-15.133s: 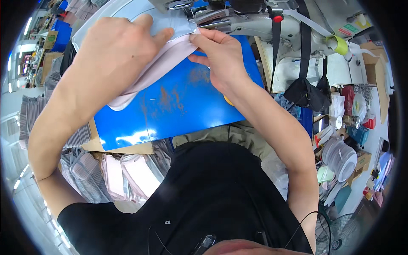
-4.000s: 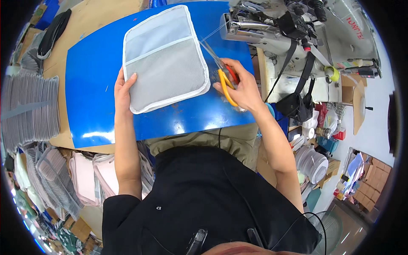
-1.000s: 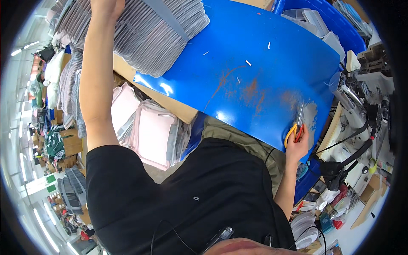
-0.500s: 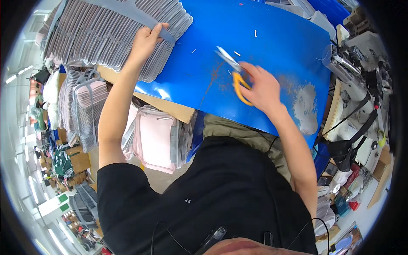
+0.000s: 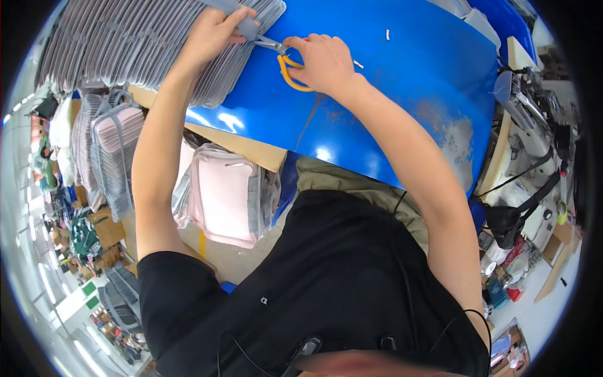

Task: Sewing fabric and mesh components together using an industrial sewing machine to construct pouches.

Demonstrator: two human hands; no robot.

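A grey fabric strap (image 5: 249, 27) lies across a long row of tightly packed, grey-edged flat pieces (image 5: 125, 50) at the far left of the table. My left hand (image 5: 215, 32) pinches this strap close to its end, over the row. From the right, my right hand (image 5: 326, 64) grips yellow-handled scissors (image 5: 282, 68), fingers through the loops. Their blades point left and meet the strap end just beside my left fingers. Whether the blades have cut into it cannot be made out.
The blue tabletop (image 5: 377, 132) carries small white scraps (image 5: 387, 34) and worn patches. Below its front edge stand pink-and-grey pieces in clear wrapping (image 5: 223, 195). A strapped bundle (image 5: 116, 144) is at left, a sewing machine (image 5: 524, 113) at right.
My right hand has carried the scissors left and away from me, up to the strap end. My left hand still pinches the strap. The view has shifted slightly.
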